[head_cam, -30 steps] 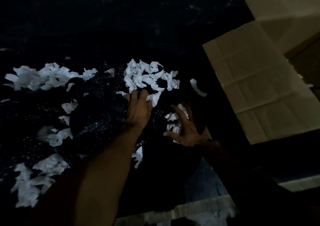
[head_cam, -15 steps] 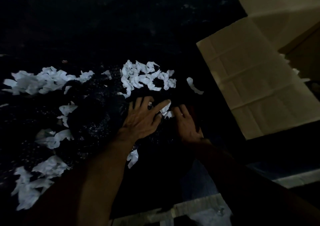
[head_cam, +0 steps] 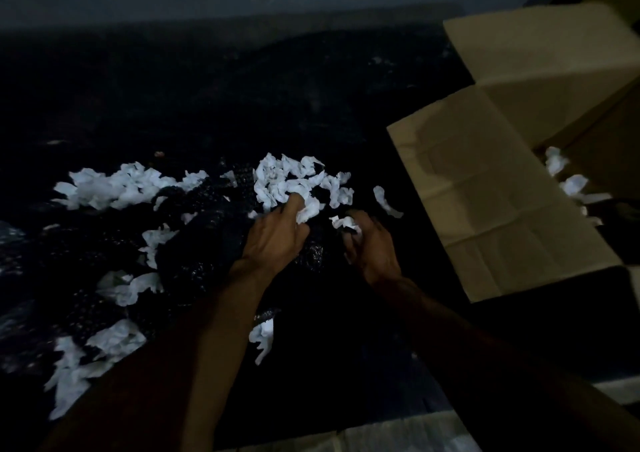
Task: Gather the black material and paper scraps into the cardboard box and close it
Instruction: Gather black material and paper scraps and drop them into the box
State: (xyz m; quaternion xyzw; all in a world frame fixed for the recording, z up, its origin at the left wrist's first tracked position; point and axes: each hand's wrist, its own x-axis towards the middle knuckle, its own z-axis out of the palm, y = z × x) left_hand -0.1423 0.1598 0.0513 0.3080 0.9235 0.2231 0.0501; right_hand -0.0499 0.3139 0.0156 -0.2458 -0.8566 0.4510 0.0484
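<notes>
Black material (head_cam: pixel 204 243), speckled and crumpled, lies under and just left of your left hand (head_cam: pixel 273 240). Left fingers are curled into the white paper scraps (head_cam: pixel 294 181) at their tips and clutch a wad of them. Your right hand (head_cam: pixel 374 250), just right of the left, is clenched round another crumpled scrap that pokes out above the knuckles. More scraps are strewn well left of the left hand and down beside your left forearm (head_cam: pixel 221 340). One lone strip lies just beyond the right hand. Cardboard box (head_cam: pixel 540 70) sits right of the right hand, near but not touching, with its top open. Its near flap (head_cam: pixel 485 192) is folded out toward your hands. A few scraps lie inside, past that flap. Light is dim, so I can't tell if either hand also grips the black material.
</notes>
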